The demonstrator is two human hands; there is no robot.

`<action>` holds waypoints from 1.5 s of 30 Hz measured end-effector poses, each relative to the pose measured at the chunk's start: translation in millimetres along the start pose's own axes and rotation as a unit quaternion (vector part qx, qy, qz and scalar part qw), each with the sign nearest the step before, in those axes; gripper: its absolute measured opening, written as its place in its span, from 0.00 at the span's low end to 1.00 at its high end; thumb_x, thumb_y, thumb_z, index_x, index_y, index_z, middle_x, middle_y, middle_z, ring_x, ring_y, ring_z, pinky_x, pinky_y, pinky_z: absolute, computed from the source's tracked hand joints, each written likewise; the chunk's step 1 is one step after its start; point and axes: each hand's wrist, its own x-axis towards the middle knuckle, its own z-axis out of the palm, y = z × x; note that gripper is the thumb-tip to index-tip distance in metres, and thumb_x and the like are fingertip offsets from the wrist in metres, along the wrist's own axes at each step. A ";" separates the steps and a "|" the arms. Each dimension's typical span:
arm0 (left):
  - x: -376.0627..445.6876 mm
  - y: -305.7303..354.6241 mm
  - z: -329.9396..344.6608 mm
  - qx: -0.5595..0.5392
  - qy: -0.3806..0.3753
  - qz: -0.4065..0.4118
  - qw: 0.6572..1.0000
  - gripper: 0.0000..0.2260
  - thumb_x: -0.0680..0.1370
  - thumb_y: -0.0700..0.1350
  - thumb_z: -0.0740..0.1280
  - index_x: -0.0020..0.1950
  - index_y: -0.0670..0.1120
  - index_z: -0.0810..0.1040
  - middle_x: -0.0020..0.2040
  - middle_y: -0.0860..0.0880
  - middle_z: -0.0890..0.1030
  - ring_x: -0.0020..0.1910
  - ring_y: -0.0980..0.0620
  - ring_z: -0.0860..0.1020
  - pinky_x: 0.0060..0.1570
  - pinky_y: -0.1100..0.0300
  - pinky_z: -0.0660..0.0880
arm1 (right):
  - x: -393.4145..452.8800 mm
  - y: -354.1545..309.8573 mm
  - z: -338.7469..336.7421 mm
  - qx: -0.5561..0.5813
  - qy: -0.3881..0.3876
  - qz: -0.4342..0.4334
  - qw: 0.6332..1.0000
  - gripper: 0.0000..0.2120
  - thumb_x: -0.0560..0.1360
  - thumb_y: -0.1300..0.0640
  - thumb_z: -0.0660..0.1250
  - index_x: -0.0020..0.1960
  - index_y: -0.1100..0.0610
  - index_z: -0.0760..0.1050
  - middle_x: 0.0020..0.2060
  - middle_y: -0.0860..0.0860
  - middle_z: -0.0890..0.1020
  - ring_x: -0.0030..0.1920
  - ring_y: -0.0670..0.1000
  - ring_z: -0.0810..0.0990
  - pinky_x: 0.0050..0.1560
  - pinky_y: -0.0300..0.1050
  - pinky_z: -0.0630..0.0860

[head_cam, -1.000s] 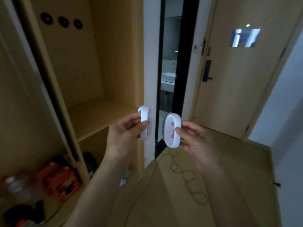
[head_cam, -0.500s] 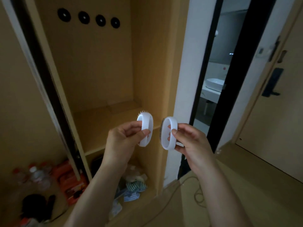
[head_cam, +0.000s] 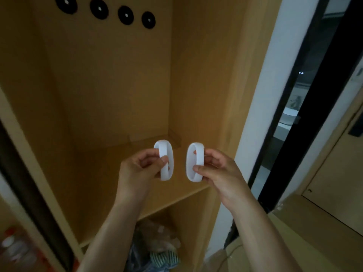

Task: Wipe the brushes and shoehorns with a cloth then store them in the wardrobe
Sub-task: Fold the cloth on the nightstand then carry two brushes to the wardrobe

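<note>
I hold two white oval brushes side by side in front of the open wardrobe. My left hand (head_cam: 140, 169) grips the left brush (head_cam: 166, 154) by its loop handle. My right hand (head_cam: 216, 171) pinches the right brush (head_cam: 193, 163) the same way. Both brushes hang upright a little above the wooden wardrobe shelf (head_cam: 110, 173). Their bristles are hidden from this angle. No cloth or shoehorn shows.
Several black round discs (head_cam: 125, 15) sit high on the wardrobe's back panel. Below the shelf lie bags and a striped cloth (head_cam: 165, 258). A dark wardrobe door edge (head_cam: 29, 193) stands at left, bottles (head_cam: 13, 250) beyond it. A black-framed doorway (head_cam: 306, 107) opens at right.
The view has swung left and closer to the wardrobe. Both hands with the brushes now hang right over the shelf, and the brushes are a little further apart.
</note>
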 end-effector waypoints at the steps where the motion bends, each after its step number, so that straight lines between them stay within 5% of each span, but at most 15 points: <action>1: 17.8 -2.4 -2.2 0.006 0.005 0.001 1.000 0.07 0.72 0.46 0.75 0.49 0.55 0.83 0.45 0.55 0.86 0.43 0.57 0.85 0.35 0.65 0.80 | 16.3 0.3 5.8 -0.004 -0.003 0.000 1.000 0.23 0.70 0.64 0.77 0.63 0.50 0.79 0.52 0.48 0.86 0.54 0.50 0.84 0.51 0.46 0.82; 10: 128.7 -37.1 -0.9 -0.001 0.022 -0.074 0.997 0.10 0.74 0.46 0.74 0.54 0.55 0.82 0.48 0.53 0.86 0.48 0.54 0.84 0.38 0.61 0.80 | 139.9 20.9 53.5 -0.020 -0.018 0.027 0.999 0.20 0.71 0.67 0.75 0.57 0.48 0.80 0.49 0.48 0.86 0.49 0.47 0.85 0.46 0.44 0.82; 16: 192.2 -66.5 5.6 -0.035 0.057 -0.150 0.986 0.08 0.74 0.41 0.73 0.50 0.52 0.82 0.47 0.49 0.86 0.47 0.49 0.85 0.46 0.49 0.82 | 231.1 43.8 75.8 -0.023 -0.050 0.073 0.996 0.20 0.72 0.69 0.74 0.59 0.54 0.79 0.49 0.49 0.85 0.50 0.51 0.84 0.51 0.53 0.83; 20: 231.2 -77.0 12.8 -0.038 0.070 -0.158 0.984 0.10 0.73 0.37 0.74 0.49 0.51 0.82 0.44 0.50 0.85 0.44 0.51 0.84 0.44 0.52 0.82 | 288.5 57.1 84.4 -0.067 -0.065 0.069 0.993 0.25 0.72 0.71 0.73 0.67 0.58 0.74 0.56 0.56 0.82 0.57 0.59 0.82 0.59 0.63 0.79; 26: 313.9 -94.1 30.9 -0.010 0.118 -0.163 0.979 0.17 0.72 0.32 0.74 0.59 0.41 0.80 0.49 0.45 0.83 0.45 0.48 0.82 0.38 0.57 0.79 | 389.3 86.5 100.3 -0.135 -0.102 0.048 0.984 0.23 0.73 0.72 0.70 0.66 0.60 0.74 0.63 0.59 0.79 0.56 0.53 0.78 0.57 0.54 0.77; 29: 347.4 -110.7 42.4 -0.002 0.122 -0.165 0.979 0.20 0.72 0.32 0.74 0.63 0.39 0.79 0.56 0.43 0.82 0.52 0.46 0.81 0.47 0.52 0.82 | 425.3 101.1 107.2 -0.167 -0.124 0.057 0.976 0.26 0.74 0.73 0.69 0.70 0.58 0.72 0.67 0.57 0.76 0.62 0.55 0.76 0.57 0.48 0.75; 31: 364.9 -122.3 48.5 0.009 0.120 -0.174 0.977 0.21 0.71 0.33 0.75 0.64 0.40 0.78 0.59 0.42 0.82 0.54 0.45 0.81 0.53 0.49 0.81 | 443.6 108.7 111.8 -0.203 -0.141 0.068 0.967 0.28 0.74 0.72 0.69 0.70 0.55 0.72 0.69 0.56 0.75 0.67 0.57 0.74 0.56 0.48 0.74; 34: 383.6 -138.8 56.4 0.016 0.094 -0.189 0.977 0.18 0.73 0.33 0.74 0.62 0.41 0.78 0.62 0.40 0.80 0.50 0.49 0.81 0.48 0.58 0.80 | 461.2 119.0 115.5 -0.262 -0.155 0.086 0.949 0.27 0.74 0.71 0.69 0.69 0.51 0.74 0.72 0.55 0.72 0.70 0.59 0.72 0.59 0.52 0.77; 39: 405.8 -164.6 63.3 0.084 0.053 -0.225 0.969 0.35 0.71 0.33 0.76 0.74 0.39 0.66 0.71 0.39 0.72 0.66 0.41 0.74 0.61 0.44 0.76 | 468.3 127.9 114.9 -0.336 -0.161 0.060 0.926 0.20 0.80 0.67 0.64 0.69 0.54 0.75 0.72 0.55 0.72 0.71 0.58 0.71 0.69 0.52 0.72; 45: 412.6 -184.3 73.0 0.043 0.040 -0.235 0.970 0.40 0.70 0.29 0.74 0.78 0.41 0.59 0.74 0.40 0.68 0.69 0.40 0.70 0.63 0.43 0.74 | 469.9 136.8 110.6 -0.390 -0.172 0.029 0.904 0.17 0.82 0.65 0.61 0.70 0.62 0.73 0.71 0.59 0.73 0.71 0.58 0.71 0.70 0.45 0.65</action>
